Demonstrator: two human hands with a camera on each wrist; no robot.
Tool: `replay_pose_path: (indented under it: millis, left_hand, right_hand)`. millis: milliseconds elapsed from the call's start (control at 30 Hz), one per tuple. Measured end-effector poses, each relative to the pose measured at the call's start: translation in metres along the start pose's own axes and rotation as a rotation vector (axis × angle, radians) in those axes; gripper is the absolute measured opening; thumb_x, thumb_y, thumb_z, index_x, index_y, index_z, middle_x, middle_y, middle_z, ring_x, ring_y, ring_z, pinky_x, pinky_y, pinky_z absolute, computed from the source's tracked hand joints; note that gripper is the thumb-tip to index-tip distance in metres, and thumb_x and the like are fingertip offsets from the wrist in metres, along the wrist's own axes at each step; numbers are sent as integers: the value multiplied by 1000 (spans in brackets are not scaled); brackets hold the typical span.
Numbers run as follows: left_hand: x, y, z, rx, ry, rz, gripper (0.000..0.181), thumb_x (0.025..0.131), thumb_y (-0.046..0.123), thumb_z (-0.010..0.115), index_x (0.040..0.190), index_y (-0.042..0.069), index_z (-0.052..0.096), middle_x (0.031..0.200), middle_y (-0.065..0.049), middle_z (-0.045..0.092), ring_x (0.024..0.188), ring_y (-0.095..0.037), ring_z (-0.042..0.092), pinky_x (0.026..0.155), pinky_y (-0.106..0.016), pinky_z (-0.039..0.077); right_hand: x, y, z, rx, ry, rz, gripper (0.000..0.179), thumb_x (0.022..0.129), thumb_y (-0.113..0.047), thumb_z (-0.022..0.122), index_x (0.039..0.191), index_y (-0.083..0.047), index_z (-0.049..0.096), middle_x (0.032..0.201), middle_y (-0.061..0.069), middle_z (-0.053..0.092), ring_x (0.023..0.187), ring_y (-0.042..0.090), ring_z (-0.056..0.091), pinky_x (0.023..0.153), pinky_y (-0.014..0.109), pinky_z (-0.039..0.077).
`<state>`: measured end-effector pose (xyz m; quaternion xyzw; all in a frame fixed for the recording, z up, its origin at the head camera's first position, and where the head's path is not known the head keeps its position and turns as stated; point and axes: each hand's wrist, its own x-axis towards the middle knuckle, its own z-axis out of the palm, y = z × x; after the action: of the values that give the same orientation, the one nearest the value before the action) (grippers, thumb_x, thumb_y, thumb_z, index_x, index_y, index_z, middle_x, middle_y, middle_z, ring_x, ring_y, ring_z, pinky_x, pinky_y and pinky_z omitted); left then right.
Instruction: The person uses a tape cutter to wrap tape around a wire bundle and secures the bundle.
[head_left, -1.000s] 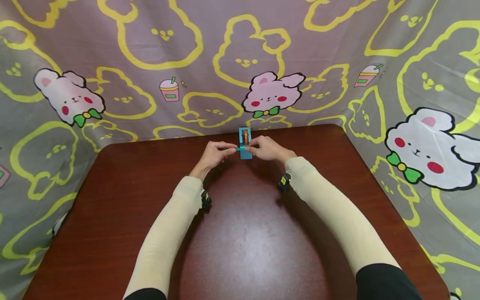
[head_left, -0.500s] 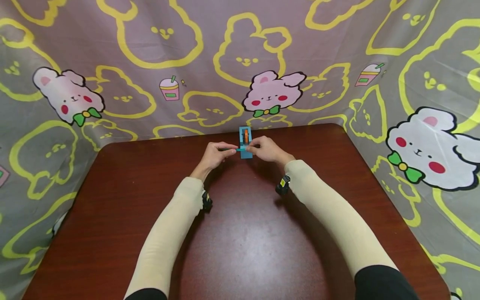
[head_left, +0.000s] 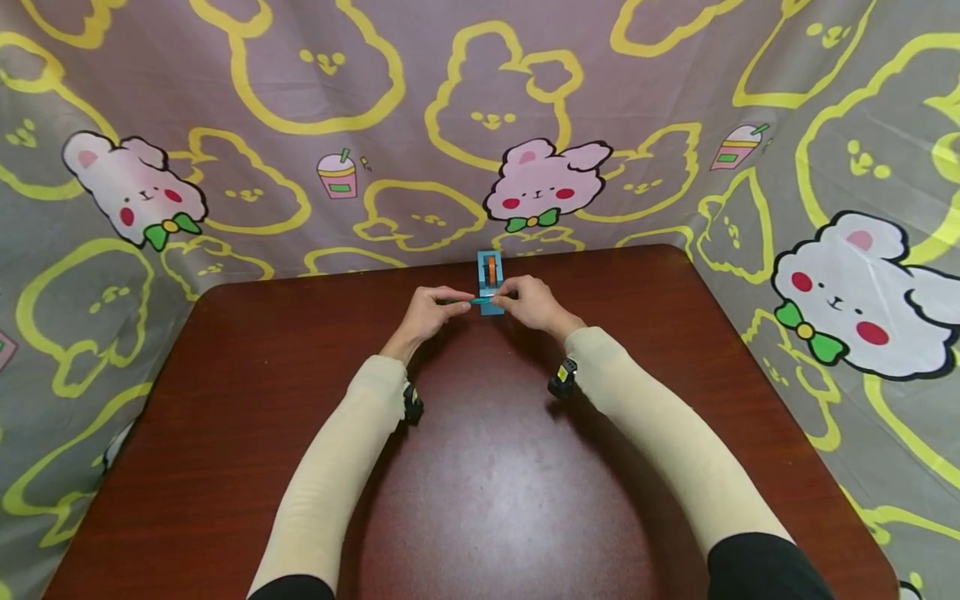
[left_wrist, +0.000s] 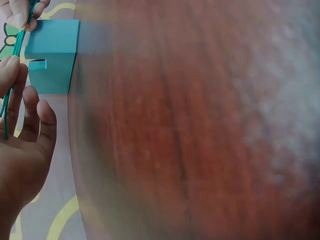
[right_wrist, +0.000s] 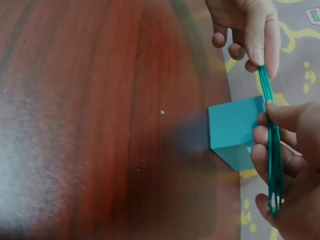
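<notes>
Both hands hold a bundle of thin green wire-like strands (right_wrist: 274, 150) stretched between them. My left hand (head_left: 426, 315) pinches one part between thumb and fingers, with loose strand ends hanging past its thumb in the left wrist view. My right hand (head_left: 534, 302) pinches the bundle a little further along; the looped end lies along its palm in the right wrist view. Right behind the fingers stands a blue tape dispenser (head_left: 491, 308) with an orange roll (head_left: 492, 271) in it. The bundle passes across the dispenser's near end in the head view.
The dark red-brown table (head_left: 480, 467) reaches to a patterned cloth (head_left: 420, 100) that hangs along the back and both sides. The dispenser stands near the table's back edge. Small pale specks (right_wrist: 162, 112) lie on the tabletop.
Both hands, still pinching the strands, have drawn back very slightly toward the body from the dispenser. The head view has tilted a little.
</notes>
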<state>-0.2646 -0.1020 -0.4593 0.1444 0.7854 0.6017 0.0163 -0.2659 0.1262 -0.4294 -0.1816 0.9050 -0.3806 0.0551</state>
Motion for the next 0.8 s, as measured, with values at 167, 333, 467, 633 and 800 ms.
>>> replay_pose_path:
  millis: [167, 333, 467, 633, 800]
  left_hand:
    - [0, -2, 2, 9, 11, -21, 17, 88, 9, 79, 104, 3, 80, 100, -8, 74, 67, -26, 55, 54, -26, 44]
    - [1, -2, 3, 50, 27, -8, 16, 88, 16, 81, 99, 4, 80, 98, -7, 74, 89, -20, 61, 68, -28, 49]
    - [3, 1, 3, 121, 40, -20, 18, 91, 24, 77, 97, 7, 76, 95, -7, 72, 86, -28, 62, 70, -34, 49]
    - [7, 8, 7, 243, 50, -78, 31, 95, 37, 72, 99, 7, 75, 90, -10, 73, 81, -28, 63, 68, -36, 50]
    - [17, 17, 13, 402, 89, -156, 45, 94, 51, 67, 104, 8, 77, 87, -7, 71, 72, -21, 57, 63, -33, 46]
  right_hand:
    - [-2, 3, 6, -42, 55, 4, 22, 98, -28, 68, 106, -8, 76, 104, 4, 72, 101, 25, 62, 101, 52, 38]
    - [-3, 7, 11, -55, 90, -26, 22, 99, -27, 68, 106, -8, 76, 103, 4, 73, 107, 26, 62, 108, 59, 25]
    - [-4, 8, 13, -51, 109, -36, 22, 99, -27, 68, 106, -8, 77, 104, 4, 74, 107, 26, 63, 108, 58, 25]
    - [-5, 9, 15, -58, 122, -37, 21, 99, -27, 68, 106, -9, 77, 105, 3, 74, 106, 24, 63, 105, 54, 26]
    - [-7, 10, 16, -53, 134, -49, 21, 99, -27, 67, 106, -9, 77, 104, 3, 74, 105, 24, 63, 101, 52, 26]
